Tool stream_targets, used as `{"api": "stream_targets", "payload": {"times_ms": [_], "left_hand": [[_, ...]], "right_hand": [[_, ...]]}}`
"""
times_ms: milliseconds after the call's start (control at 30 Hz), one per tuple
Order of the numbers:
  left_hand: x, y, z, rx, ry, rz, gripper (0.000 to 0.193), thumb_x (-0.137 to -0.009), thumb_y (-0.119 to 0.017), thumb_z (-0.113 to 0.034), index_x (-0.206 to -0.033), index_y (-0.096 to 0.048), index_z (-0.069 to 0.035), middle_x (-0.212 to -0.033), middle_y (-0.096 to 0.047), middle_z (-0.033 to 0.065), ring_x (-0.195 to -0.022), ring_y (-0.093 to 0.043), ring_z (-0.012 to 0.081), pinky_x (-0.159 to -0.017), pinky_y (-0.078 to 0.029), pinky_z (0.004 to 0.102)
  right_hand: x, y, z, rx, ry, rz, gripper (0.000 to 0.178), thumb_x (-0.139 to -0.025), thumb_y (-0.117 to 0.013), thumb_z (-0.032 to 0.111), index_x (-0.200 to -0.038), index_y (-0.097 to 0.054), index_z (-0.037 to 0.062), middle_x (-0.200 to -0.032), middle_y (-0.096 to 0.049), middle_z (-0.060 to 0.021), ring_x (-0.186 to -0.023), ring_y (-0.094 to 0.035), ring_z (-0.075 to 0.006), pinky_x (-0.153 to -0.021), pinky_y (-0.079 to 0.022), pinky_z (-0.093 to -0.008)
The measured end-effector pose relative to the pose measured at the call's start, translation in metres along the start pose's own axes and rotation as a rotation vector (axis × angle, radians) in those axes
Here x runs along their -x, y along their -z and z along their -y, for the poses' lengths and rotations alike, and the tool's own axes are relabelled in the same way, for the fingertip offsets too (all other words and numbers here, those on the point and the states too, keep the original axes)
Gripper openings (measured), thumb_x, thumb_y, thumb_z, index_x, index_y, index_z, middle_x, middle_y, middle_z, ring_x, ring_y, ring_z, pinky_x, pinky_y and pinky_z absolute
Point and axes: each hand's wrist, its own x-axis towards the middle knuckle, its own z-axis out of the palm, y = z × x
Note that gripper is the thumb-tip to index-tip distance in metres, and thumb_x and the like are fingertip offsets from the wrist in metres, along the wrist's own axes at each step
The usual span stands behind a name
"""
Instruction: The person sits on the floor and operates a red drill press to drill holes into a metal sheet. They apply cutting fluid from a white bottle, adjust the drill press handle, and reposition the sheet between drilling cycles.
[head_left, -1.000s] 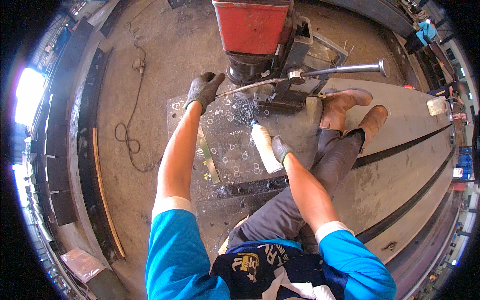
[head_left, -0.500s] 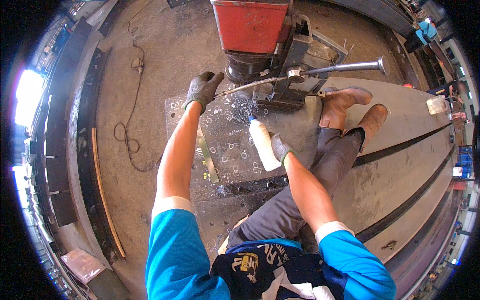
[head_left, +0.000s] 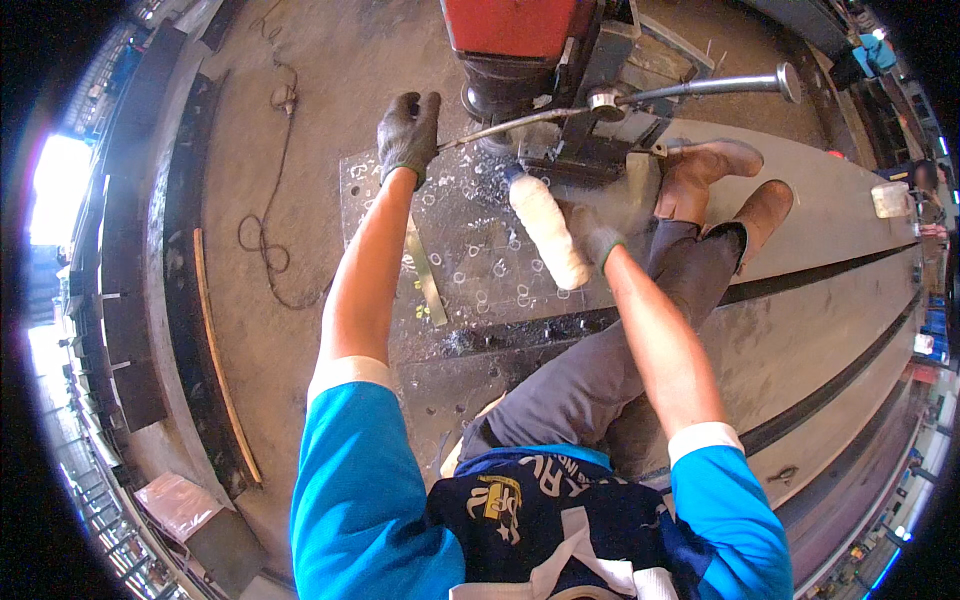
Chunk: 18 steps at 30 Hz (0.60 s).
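My left hand (head_left: 408, 138), in a dark grey glove, is closed at the near end of a metal feed lever (head_left: 520, 122), its thumb sticking up. This lever belongs to a red and black drilling machine (head_left: 515, 30) standing on a dark steel plate (head_left: 480, 265) with chalked circles and scattered shavings. My gloved right hand (head_left: 597, 238), blurred, grips a whitish squeeze bottle (head_left: 548, 230) from its right side. The bottle is tilted, its dark blue tip pointing up towards the base of the drill; the drill's cutting end is hard to make out.
A flat metal strip (head_left: 426, 275) lies on the plate. My legs and brown boots (head_left: 765, 215) stretch across to the right. A cable (head_left: 265, 240) curls over the floor at left. A whitish container (head_left: 890, 200) stands far right, and a person in blue (head_left: 875, 55) is beyond.
My right hand has moved the bottle forward, bringing its tip closer to the drill's base. My left hand stays at the lever's end. The whole view has shifted slightly.
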Motion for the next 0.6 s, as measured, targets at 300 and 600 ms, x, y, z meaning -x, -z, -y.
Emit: {"api": "stream_targets", "payload": {"times_ms": [300, 600], "left_hand": [[0.163, 0.01, 0.1, -0.254, 0.542, -0.128, 0.078, -0.097, -0.067, -0.047, -0.154, -0.049, 0.003, -0.141, -0.065, 0.0294, -0.135, -0.06, 0.0445, -0.113, -0.047, 0.0478], [0.251, 0.012, 0.145, -0.561, 0.555, 0.094, 0.048, -0.084, -0.083, -0.038, -0.122, -0.065, -0.015, -0.122, -0.071, 0.0191, -0.115, -0.07, 0.0417, -0.097, -0.055, 0.0525]], "right_hand": [[0.0, 0.022, -0.006, 0.286, -0.031, -0.131, 0.056, -0.115, -0.031, 0.044, -0.128, -0.07, 0.0056, -0.108, -0.078, -0.0129, -0.092, -0.074, -0.0256, -0.081, -0.061, -0.0417], [-0.005, 0.019, -0.008, 0.362, -0.03, -0.138, 0.055, -0.114, -0.032, 0.042, -0.128, -0.07, 0.0053, -0.11, -0.077, -0.0138, -0.094, -0.074, -0.0265, -0.083, -0.06, -0.042]]}}
